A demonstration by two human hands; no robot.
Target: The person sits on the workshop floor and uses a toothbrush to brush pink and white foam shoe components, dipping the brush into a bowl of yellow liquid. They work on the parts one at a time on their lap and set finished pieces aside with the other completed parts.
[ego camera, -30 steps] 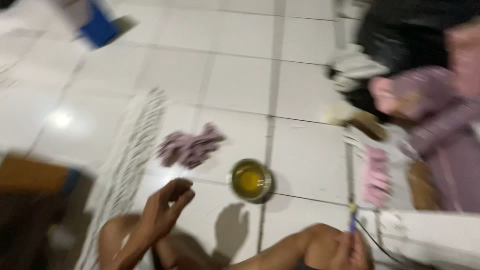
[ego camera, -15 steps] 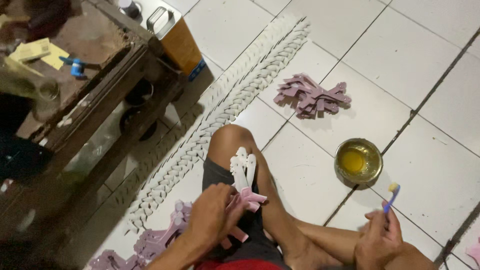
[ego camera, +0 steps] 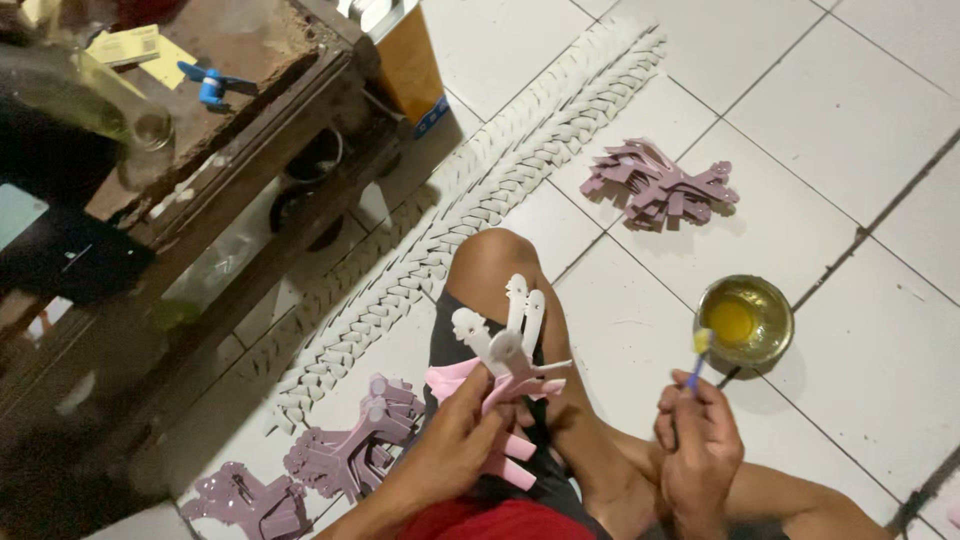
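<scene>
I sit on a white tiled floor with my knee raised. My left hand (ego camera: 455, 445) holds a bunch of flat white and pink cut-out pieces (ego camera: 505, 345) against my thigh. My right hand (ego camera: 700, 450) grips a small brush with a blue handle (ego camera: 697, 362), its yellow tip raised near a small metal bowl of yellow glue (ego camera: 745, 320) on the floor to the right.
Long rows of white pieces (ego camera: 500, 180) lie overlapped across the tiles. A heap of purple pieces (ego camera: 660, 185) sits beyond the bowl, more purple pieces (ego camera: 340, 455) by my left hip. A low wooden table (ego camera: 200, 130) with clutter stands at left.
The view swung from the open floor to my lap. My left hand picked up the white and pink pieces. My right hand with the brush rose toward the bowl.
</scene>
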